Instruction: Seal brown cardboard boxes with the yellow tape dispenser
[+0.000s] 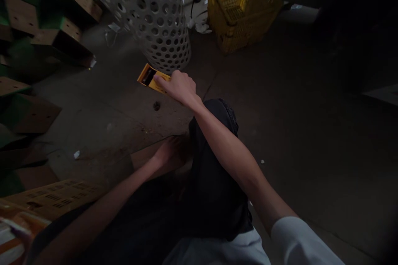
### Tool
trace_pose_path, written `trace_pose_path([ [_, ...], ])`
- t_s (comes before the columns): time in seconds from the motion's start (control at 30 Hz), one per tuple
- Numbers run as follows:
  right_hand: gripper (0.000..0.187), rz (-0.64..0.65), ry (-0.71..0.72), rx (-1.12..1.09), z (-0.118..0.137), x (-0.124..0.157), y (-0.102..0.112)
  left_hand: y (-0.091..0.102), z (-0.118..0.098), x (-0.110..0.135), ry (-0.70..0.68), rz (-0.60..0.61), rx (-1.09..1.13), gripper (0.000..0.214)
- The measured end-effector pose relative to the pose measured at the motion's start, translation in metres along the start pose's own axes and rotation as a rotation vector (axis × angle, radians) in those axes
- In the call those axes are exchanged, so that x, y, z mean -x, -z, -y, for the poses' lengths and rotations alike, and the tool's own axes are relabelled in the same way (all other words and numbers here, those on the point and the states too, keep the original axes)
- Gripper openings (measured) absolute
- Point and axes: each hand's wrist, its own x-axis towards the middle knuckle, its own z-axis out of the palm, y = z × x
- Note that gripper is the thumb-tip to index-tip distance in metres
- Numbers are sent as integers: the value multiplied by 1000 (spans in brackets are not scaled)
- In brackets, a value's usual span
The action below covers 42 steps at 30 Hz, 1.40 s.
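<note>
My right hand (182,85) is closed around a flat yellow object with a dark window-like section at its outer end (160,83); its exact kind I cannot make out. Thumb on top, the hand holds it out over the floor, just in front of the base of a grey perforated basket (164,29). Lower down, my left hand (169,149) reaches beside my dark-trousered knee (214,132), at a brown box-like surface (143,155). Deep shadow hides its fingers, and whether they hold anything does not show.
A yellow plastic crate (242,29) stands on the floor beyond the perforated basket. Green-and-brown boxes (34,112) are piled along the left. At lower left sits an orange-yellow slotted crate (62,196). Small white scraps (76,154) lie on the dark floor (295,132).
</note>
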Motion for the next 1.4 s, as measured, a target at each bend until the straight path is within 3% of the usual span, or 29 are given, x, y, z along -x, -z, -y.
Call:
trace_pose_path([
  [0.07,66,-2,3,6,-1,-1,-2,3,-1,46,86,-20,-78,64],
  [0.13,66,-2,9,28,-1,-2,-7,-3,-12,87,266,-30,-164,68],
  [0.23,66,7,23,89,3,-2,-15,-18,-38,115,424,32,-198,68],
  [0.37,67,19,48,143,11,2,-28,-29,-60,93,387,67,-163,79],
  [0.47,71,40,52,157,17,2,-37,-25,-60,77,375,27,-129,78],
  [0.6,72,71,51,188,21,-5,-48,-24,-55,79,359,-64,48,70],
  [0.67,72,73,61,207,22,-8,-52,-26,-52,81,459,-173,227,60],
  [0.77,73,80,64,236,25,-12,-56,-28,-44,77,750,-296,492,42],
  [0.87,74,89,71,249,29,-17,-60,-24,-36,68,933,-286,584,41],
  [0.97,73,97,81,244,34,-23,-66,-17,-34,59,1042,-243,527,50],
  [1.13,71,115,118,217,37,-30,-77,-13,-36,51,1115,-197,475,54],
  [1.4,72,78,140,190,32,-34,-82,-14,-16,54,1125,-161,590,42],
])
